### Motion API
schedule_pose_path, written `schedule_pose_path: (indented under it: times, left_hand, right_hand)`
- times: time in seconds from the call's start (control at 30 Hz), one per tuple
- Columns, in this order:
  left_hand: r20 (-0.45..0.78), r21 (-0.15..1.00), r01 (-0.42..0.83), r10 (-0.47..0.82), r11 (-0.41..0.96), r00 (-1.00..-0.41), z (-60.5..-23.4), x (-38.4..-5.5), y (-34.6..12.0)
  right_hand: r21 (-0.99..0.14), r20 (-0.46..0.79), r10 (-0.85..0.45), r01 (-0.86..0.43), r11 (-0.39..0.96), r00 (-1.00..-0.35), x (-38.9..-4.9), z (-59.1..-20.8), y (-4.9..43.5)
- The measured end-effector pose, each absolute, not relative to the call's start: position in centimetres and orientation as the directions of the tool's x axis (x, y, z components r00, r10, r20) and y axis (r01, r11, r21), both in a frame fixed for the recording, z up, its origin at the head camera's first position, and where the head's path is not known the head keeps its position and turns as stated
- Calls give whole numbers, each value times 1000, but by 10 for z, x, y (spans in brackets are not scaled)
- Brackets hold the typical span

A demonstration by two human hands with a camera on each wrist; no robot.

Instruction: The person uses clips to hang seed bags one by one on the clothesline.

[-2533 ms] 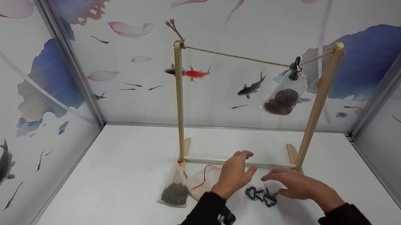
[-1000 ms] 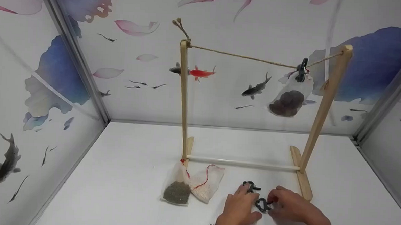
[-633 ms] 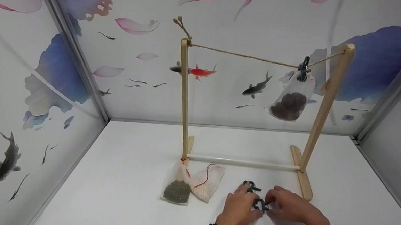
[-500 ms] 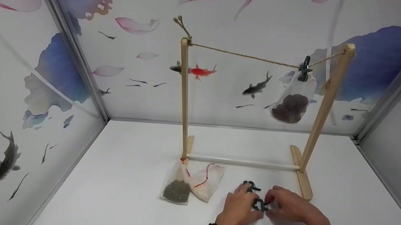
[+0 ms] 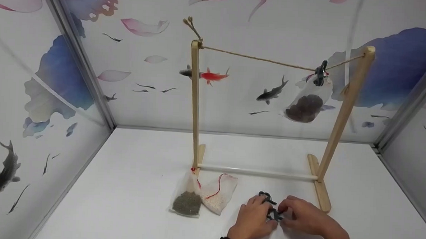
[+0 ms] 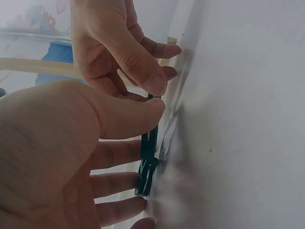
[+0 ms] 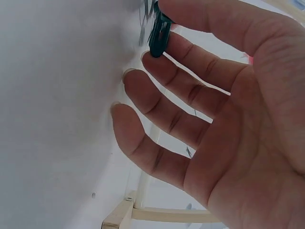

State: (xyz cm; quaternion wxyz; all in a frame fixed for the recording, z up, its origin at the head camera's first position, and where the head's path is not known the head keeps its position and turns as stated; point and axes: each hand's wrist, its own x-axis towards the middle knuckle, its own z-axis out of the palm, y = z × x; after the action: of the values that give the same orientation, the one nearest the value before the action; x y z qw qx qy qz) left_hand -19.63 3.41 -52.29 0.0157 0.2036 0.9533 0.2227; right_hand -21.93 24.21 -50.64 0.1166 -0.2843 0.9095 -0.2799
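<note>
Two dark green spring clips lie on the white table, close to the front. My left hand (image 5: pixel 250 220) pinches the nearer clip (image 5: pixel 274 215) between thumb and index finger. Its other fingers stretch along the farther clip (image 5: pixel 265 196) and touch it. From the right side, my right hand (image 5: pixel 309 217) pinches the nearer clip's end with thumb and index finger, its other fingers loosely bent in the right wrist view. In the left wrist view both hands meet at the nearer clip (image 6: pixel 149 140), partly hidden by the left thumb.
Behind the hands stands a wooden frame (image 5: pixel 346 118) with a rope (image 5: pixel 255 57) across its top. A dark clip (image 5: pixel 320 74) holds a mesh bag of dark round things (image 5: pixel 305 108) there. Left lie a bag with dark green grains (image 5: pixel 187 204) and a bag with pale grains (image 5: pixel 216 202).
Both hands have come down from above the table onto the clips. The nearer clip has turned and shifted slightly left. The hanging bag sways a little.
</note>
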Motion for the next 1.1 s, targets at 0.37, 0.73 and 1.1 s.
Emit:
schedule_pose_path:
  times: [0.37,0.73,1.1]
  left_hand:
    - [141,522,388,371,759,-918,-520,-203,27]
    - [269,645,415,318,642,-909,-519,-205,17]
    - [299,721,496,429,483,-852,-517,-213,9]
  right_hand:
    - [-576,37,-580,-492,653,-814,-221,-501,245]
    - [-607,84,-523,-460,648,-848,-224,-502,245]
    - [-682,134,-477,-430,592,-869,-221,-499,242]
